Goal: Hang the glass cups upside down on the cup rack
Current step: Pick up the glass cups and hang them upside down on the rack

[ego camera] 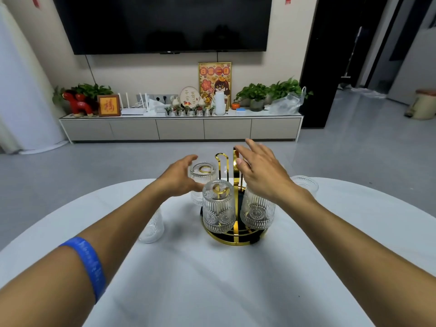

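Note:
A gold cup rack [232, 241] with a round black base stands in the middle of the white table [188, 279]. Three ribbed glass cups hang upside down on it: one at the front [218, 211], one at the right [257, 212], one at the back left [203, 178]. My left hand [180, 177] curls around the back-left cup, fingers apart and just off the glass. My right hand [262, 171] hovers open above the right cup and the gold posts. Another cup [152, 226] stands on the table under my left forearm, and one more [305, 186] sits at the far right.
The table's rounded far edge lies just behind the rack, with grey floor beyond. A TV cabinet [181, 128] with plants and ornaments runs along the far wall under a large screen. A blue wristband [88, 263] is on my left forearm.

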`<act>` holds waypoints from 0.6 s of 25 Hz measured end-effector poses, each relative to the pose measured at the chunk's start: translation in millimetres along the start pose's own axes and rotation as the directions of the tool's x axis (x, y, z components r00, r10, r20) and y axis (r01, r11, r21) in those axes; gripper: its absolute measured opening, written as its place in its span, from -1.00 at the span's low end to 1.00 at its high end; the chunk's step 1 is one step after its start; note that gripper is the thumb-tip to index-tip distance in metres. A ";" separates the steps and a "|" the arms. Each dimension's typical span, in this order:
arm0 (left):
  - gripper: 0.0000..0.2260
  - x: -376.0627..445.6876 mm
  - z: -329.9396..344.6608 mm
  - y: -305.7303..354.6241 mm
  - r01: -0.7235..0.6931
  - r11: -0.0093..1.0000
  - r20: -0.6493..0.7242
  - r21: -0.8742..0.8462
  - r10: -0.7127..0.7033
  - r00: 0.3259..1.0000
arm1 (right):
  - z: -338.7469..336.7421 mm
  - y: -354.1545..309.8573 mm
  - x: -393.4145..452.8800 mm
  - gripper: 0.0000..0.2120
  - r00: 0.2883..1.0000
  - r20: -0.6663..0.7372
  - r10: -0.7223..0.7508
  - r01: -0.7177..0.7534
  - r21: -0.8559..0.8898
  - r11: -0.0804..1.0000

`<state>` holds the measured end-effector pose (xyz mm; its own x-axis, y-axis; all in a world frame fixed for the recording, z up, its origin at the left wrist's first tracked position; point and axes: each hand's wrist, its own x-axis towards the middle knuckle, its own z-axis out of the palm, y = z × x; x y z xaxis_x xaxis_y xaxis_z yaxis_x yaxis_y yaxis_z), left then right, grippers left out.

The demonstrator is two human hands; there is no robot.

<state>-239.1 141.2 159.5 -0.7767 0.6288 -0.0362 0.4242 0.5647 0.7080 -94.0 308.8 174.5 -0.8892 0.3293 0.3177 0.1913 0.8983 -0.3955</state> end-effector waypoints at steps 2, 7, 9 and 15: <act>-0.29 -22.1 -2.2 6.2 0.000 0.998 -0.168 -0.062 -0.011 0.986 | -0.3 11.2 -27.4 -0.58 0.985 -0.173 0.014 0.014 0.160 0.987; -0.71 -129.6 79.6 39.2 -0.512 0.852 -0.457 -0.108 0.415 0.787 | 20.7 63.5 -120.1 -0.68 0.858 -0.242 0.453 -0.314 0.450 0.836; -0.65 -153.9 143.3 43.9 -0.541 0.840 -0.152 -0.051 0.529 0.835 | 28.1 85.8 -142.2 -0.61 0.803 -0.125 0.582 -0.463 0.485 0.742; -0.44 -121.1 236.8 7.2 -0.554 0.770 0.280 0.316 0.482 0.830 | 30.2 138.2 -153.1 -0.33 0.763 0.001 0.646 -0.557 0.506 0.658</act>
<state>-31.8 195.7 1.9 -0.3103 0.9438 0.1135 0.9040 0.2560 0.3425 56.1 373.8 45.2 -0.5554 0.8315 -0.0136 0.4112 0.2605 -0.8735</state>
